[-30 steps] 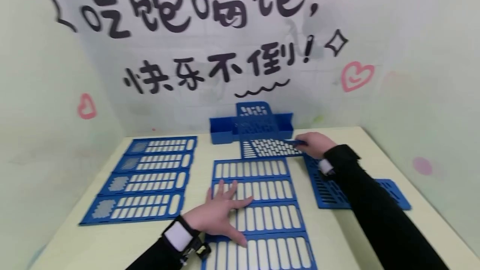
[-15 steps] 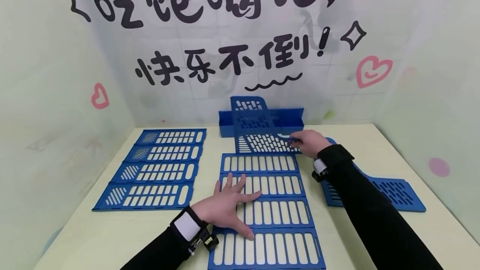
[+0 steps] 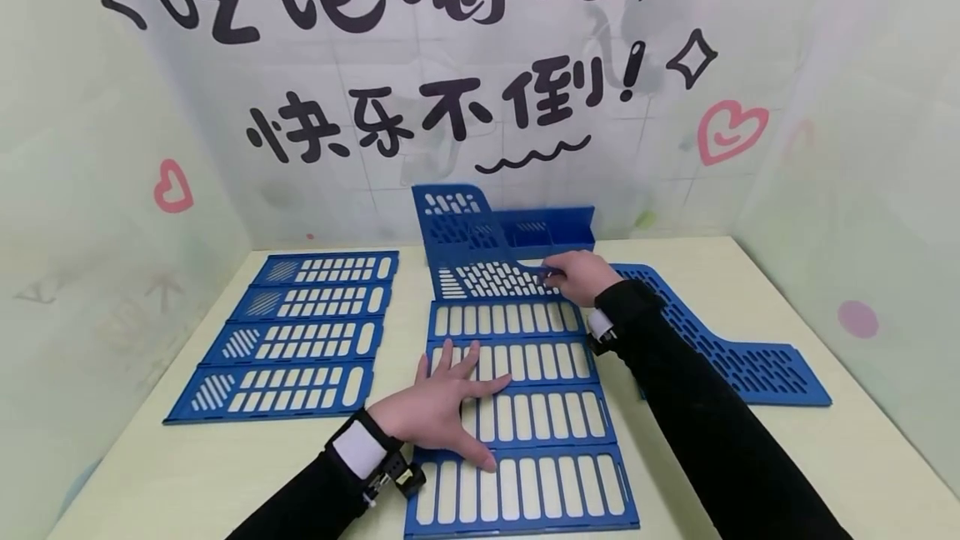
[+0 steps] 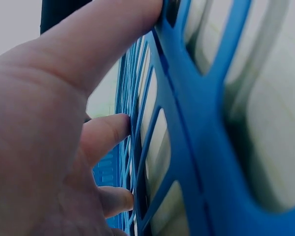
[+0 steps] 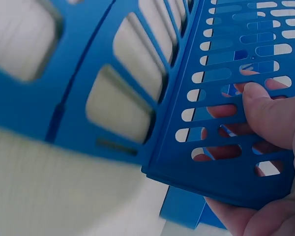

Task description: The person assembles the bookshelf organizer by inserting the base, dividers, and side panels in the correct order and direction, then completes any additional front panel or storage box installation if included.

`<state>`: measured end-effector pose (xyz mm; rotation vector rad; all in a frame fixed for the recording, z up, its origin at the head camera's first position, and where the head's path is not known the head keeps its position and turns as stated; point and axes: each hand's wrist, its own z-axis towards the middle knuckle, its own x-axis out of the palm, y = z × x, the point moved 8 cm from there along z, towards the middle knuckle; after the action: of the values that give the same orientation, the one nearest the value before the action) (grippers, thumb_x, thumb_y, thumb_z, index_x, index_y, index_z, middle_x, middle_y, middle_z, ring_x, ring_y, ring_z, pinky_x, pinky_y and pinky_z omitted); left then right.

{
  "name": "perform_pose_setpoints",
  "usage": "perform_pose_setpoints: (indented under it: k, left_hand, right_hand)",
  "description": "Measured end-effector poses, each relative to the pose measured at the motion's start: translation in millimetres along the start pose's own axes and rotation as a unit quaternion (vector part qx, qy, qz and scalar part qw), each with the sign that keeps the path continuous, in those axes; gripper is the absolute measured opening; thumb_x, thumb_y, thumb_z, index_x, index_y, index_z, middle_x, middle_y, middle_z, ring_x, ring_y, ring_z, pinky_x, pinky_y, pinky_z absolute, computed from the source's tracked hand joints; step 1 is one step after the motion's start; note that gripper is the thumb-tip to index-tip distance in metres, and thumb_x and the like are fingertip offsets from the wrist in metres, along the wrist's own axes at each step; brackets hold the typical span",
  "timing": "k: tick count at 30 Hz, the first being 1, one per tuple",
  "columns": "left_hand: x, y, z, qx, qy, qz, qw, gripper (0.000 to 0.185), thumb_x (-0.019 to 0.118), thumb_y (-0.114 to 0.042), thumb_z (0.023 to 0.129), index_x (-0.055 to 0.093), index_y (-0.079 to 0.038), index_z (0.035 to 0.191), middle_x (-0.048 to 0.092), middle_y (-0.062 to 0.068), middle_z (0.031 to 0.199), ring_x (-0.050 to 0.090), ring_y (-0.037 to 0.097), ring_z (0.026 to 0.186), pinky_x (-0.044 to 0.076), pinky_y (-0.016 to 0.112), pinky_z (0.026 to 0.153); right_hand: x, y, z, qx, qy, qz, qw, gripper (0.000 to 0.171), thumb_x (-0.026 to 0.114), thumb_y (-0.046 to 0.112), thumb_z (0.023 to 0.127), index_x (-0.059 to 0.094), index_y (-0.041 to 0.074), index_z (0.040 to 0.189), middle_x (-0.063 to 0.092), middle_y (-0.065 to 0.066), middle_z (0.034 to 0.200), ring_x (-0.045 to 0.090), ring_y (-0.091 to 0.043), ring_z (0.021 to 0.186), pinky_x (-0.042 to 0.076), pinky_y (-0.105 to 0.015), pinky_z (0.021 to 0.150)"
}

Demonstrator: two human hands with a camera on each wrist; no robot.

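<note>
A blue perforated side panel (image 3: 452,227) stands upright at the far end of a row of joined blue slotted panels (image 3: 525,445). Its stepped front corner is gripped by my right hand (image 3: 579,277), thumb on the near face and fingers behind. In the right wrist view the lower edge of the side panel (image 5: 236,189) meets the slotted panel's (image 5: 150,142) edge; whether they are joined I cannot tell. My left hand (image 3: 442,411), fingers spread, rests on the slotted panels. In the left wrist view its thumb and fingertips touch the slotted panel (image 4: 182,123).
Another set of joined blue panels (image 3: 300,319) with small windows lies flat at the left. To the right lies a second stepped side panel (image 3: 738,357), partly behind my right sleeve. A blue compartment tray (image 3: 558,232) stands against the back wall.
My right hand has moved left with the upright side panel, bringing it in line with the far edge of the slotted panels. The left hand stays spread in place. The head view shifts slightly.
</note>
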<state>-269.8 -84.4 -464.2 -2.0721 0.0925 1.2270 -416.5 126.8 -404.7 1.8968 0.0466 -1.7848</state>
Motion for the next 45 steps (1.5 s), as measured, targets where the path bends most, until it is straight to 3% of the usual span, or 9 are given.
perform_pose_setpoints:
  k: [6,11,15,19,25,32,38,41,45]
  left_hand:
    - [0.6,-5.8,1.1,0.001,0.005,0.000,1.0000,0.104,0.097,-0.058,0.078,0.046,-0.038,0.167,0.006,0.017,0.186,-0.017,0.055,0.167,-0.008,0.084,0.126]
    - [6.5,-5.8,-0.9,0.001,0.005,-0.014,0.9999,0.103,0.096,-0.058,0.079,0.046,-0.038,0.168,0.004,0.018,0.186,-0.018,0.055,0.167,-0.010,0.083,0.126]
    - [10.7,-3.4,-4.0,0.002,0.000,-0.021,0.9998,0.103,0.094,-0.060,0.080,0.046,-0.038,0.168,0.004,0.019,0.185,-0.018,0.056,0.166,-0.011,0.084,0.125]
    - [9.6,-0.8,-7.7,0.005,-0.011,-0.024,0.9996,0.103,0.094,-0.061,0.080,0.046,-0.037,0.168,0.003,0.020,0.185,-0.019,0.055,0.166,-0.013,0.084,0.125]
    - [3.4,0.7,-12.1,0.004,-0.024,-0.037,0.9990,0.105,0.096,-0.058,0.079,0.048,-0.030,0.168,0.004,0.020,0.185,-0.020,0.054,0.166,-0.016,0.082,0.125]
    - [-8.6,4.6,-17.1,-0.013,-0.047,-0.050,0.9976,0.107,0.096,-0.054,0.080,0.047,-0.021,0.169,0.010,0.021,0.185,-0.012,0.050,0.169,-0.007,0.077,0.131]
    - [-18.9,6.6,-28.9,-0.031,-0.046,-0.047,0.9974,0.110,0.100,-0.048,0.078,0.046,-0.015,0.168,0.014,0.028,0.182,0.002,0.057,0.168,0.023,0.083,0.125]
    - [-17.9,7.3,-30.1,-0.037,-0.031,-0.038,0.9981,0.111,0.101,-0.047,0.077,0.047,-0.015,0.168,0.012,0.031,0.181,0.001,0.059,0.167,0.029,0.082,0.123]
    - [-14.1,5.0,-23.9,-0.029,-0.018,-0.022,0.9992,0.107,0.100,-0.048,0.078,0.049,-0.021,0.167,0.010,0.033,0.181,0.000,0.061,0.166,0.032,0.082,0.122]
  right_hand:
    - [1,-1,0,0.025,0.014,0.009,1.000,0.025,0.061,0.019,0.114,0.072,0.012,0.136,0.078,-0.011,0.123,0.070,-0.025,0.102,0.055,-0.042,0.091]
    - [5,-1,-5,0.010,0.011,0.016,1.000,0.020,0.062,0.019,0.114,0.072,0.012,0.130,0.078,-0.011,0.121,0.069,-0.025,0.100,0.055,-0.043,0.090]
    - [2,-2,-10,-0.005,0.027,0.056,0.998,0.038,0.063,0.022,0.114,0.062,0.009,0.149,0.068,-0.016,0.146,0.067,-0.034,0.129,0.054,-0.048,0.109]
    - [-24,-11,-23,0.004,0.009,0.106,0.994,0.057,0.066,0.027,0.112,0.048,0.006,0.162,0.052,-0.020,0.165,0.051,-0.040,0.153,0.045,-0.057,0.125]
    - [-62,-43,-66,0.030,-0.021,0.092,0.995,0.052,0.066,0.028,0.112,0.054,0.003,0.156,0.059,-0.023,0.158,0.060,-0.042,0.142,0.051,-0.061,0.118]
    - [-57,-84,-124,0.026,0.003,0.041,0.999,0.050,0.071,0.028,0.109,0.060,-0.003,0.148,0.066,-0.025,0.146,0.064,-0.044,0.133,0.053,-0.062,0.113]
    - [-43,-121,-168,0.086,0.063,0.004,0.994,0.088,0.086,0.052,0.093,0.056,-0.008,0.150,0.057,-0.037,0.149,0.058,-0.054,0.134,0.053,-0.067,0.107]
    - [-36,-139,-187,0.125,0.082,-0.018,0.989,0.111,0.093,0.061,0.080,0.051,-0.010,0.154,0.048,-0.042,0.152,0.050,-0.060,0.136,0.051,-0.072,0.105]
    - [-30,-150,-203,0.137,0.081,-0.038,0.987,0.122,0.098,0.060,0.072,0.047,-0.013,0.155,0.048,-0.042,0.149,0.049,-0.062,0.132,0.051,-0.073,0.102]
